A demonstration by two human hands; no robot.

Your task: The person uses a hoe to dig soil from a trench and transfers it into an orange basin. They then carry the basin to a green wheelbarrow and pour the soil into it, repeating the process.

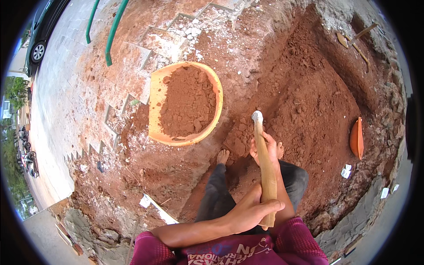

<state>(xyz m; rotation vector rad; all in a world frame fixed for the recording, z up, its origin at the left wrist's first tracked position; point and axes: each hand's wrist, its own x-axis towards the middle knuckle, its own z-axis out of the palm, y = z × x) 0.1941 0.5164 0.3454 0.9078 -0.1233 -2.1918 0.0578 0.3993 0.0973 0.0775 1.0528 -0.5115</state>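
Both my hands are around the wooden handle [265, 165] of a digging tool held out before me. My left hand [248, 210] wraps its butt end, thumb laid across it. Further up, my right hand [268, 147] grips the shaft closer to the head. A pale metal end [257, 116] tops the handle; the blade cannot be made out against the soil. Loose red soil [240, 137] lies just below the tool's head, by my bare feet [223, 156]. Ahead to the left sits a yellow-orange pan [217, 122] heaped with red soil.
An orange pan [357, 139] stands tilted at right. Another wooden-handled tool [364, 31] lies in the trench at upper right. Broken paving edges [145, 59] and green metal bars [114, 33] are at upper left. A car [41, 36] stands beyond. White scraps [346, 171] dot the ground.
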